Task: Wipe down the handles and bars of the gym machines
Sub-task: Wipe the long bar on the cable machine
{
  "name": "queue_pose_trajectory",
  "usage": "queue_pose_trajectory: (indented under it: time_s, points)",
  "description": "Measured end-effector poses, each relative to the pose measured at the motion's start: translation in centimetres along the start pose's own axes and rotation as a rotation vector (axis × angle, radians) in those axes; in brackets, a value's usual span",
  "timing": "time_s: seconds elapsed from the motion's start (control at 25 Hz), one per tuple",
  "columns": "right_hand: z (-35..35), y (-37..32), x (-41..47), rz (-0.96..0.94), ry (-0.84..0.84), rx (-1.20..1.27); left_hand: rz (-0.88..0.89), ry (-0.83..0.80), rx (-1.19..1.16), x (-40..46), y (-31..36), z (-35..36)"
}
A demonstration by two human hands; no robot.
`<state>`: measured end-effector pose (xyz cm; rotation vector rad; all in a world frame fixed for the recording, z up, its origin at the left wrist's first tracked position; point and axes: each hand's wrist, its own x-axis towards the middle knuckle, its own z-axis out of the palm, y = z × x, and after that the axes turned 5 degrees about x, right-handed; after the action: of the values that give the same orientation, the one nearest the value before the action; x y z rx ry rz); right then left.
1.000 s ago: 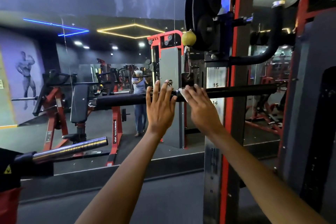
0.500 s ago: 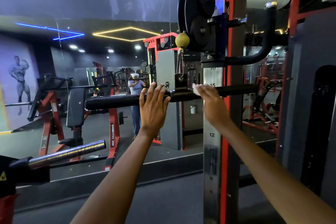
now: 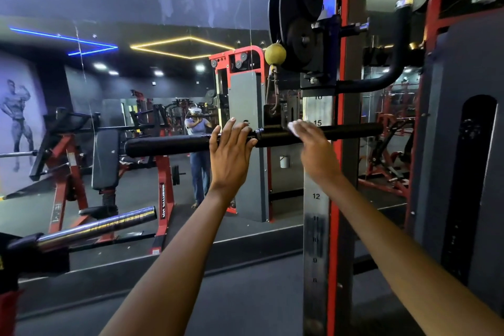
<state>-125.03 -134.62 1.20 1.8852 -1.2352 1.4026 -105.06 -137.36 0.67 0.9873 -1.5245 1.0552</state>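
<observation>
While my left hand [image 3: 230, 154] rests against the straight black cable bar [image 3: 174, 144], its fingers lie loosely over the top of the padded grip just left of the centre clamp, with the thumb spread out below rather than closed round it. My right hand [image 3: 316, 150] sits on the bar just right of that clamp, fingers curled down over a small white cloth [image 3: 294, 127] and pressing it onto the bar; only a corner of the cloth peeks out past my fingertips. Hanging level in front of me, the bar is hooked by a short chain [image 3: 271, 90] below a yellow ball stopper [image 3: 275, 54], and its right end crosses in front of the numbered steel upright [image 3: 317, 199] with its red edge. Above that, black weight plates [image 3: 297, 16] sit beside a curved black handle [image 3: 395, 57]. At lower left a chrome barbell sleeve [image 3: 98, 226] points toward me. Behind the bar a wall mirror [image 3: 136, 76] reflects red benches and a person wearing a headset [image 3: 197, 128].
</observation>
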Motion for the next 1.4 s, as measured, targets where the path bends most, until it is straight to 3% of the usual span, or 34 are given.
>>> queue_pose_trajectory:
  time_s: [0.12, 0.2, 0.36, 0.44, 0.6, 0.68, 0.8, 0.88, 1.04, 1.12, 1.32, 1.4]
  points:
    - [-2.7, 5.6, -0.6, 0.27, 0.052, -0.104, -0.01, 0.009, -0.039, 0.1, 0.1, 0.0]
    - [-3.2, 5.6, 0.5, 0.364, 0.039, -0.069, -0.027, 0.007, -0.04, 0.2, 0.4, 0.0]
    - [-1.0, -0.8, 0.6, -0.01, -0.176, -0.036, -0.038, 0.007, -0.042, 0.0, 0.7, 0.0]
    - [-1.4, 0.4, 0.4, -0.034, -0.139, -0.084, -0.037, 0.0, -0.052, 0.0, 0.7, -0.1]
    - [-4.8, 6.3, 0.9, 0.36, 0.02, -0.2, -0.024, -0.003, -0.055, 0.1, 0.4, -0.1]
    - [-4.2, 4.4, 1.8, 0.47, 0.051, -0.137, -0.026, -0.001, -0.056, 0.2, 0.4, 0.0]
    - [-1.4, -1.5, 1.9, 0.127, -0.121, 0.006, -0.038, 0.004, -0.046, 0.0, 0.6, 0.1]
    - [-1.3, -0.8, 1.9, -0.013, -0.146, -0.032, -0.043, 0.002, -0.064, 0.0, 0.6, 0.1]
    - [-5.5, 7.3, 2.3, 0.307, -0.071, -0.213, -0.034, -0.027, -0.048, 0.1, 0.4, 0.1]
    - [-5.3, 7.5, 2.4, 0.413, -0.007, -0.191, -0.013, -0.05, 0.003, 0.1, 0.3, 0.3]
    - [-2.0, 2.6, 1.0, -0.044, -0.041, -0.086, -0.06, -0.11, -0.031, -0.5, 0.0, 0.7]
    - [-3.3, 5.5, 0.5, -0.019, 0.051, -0.164, -0.058, -0.123, -0.051, -0.6, -0.3, 0.9]
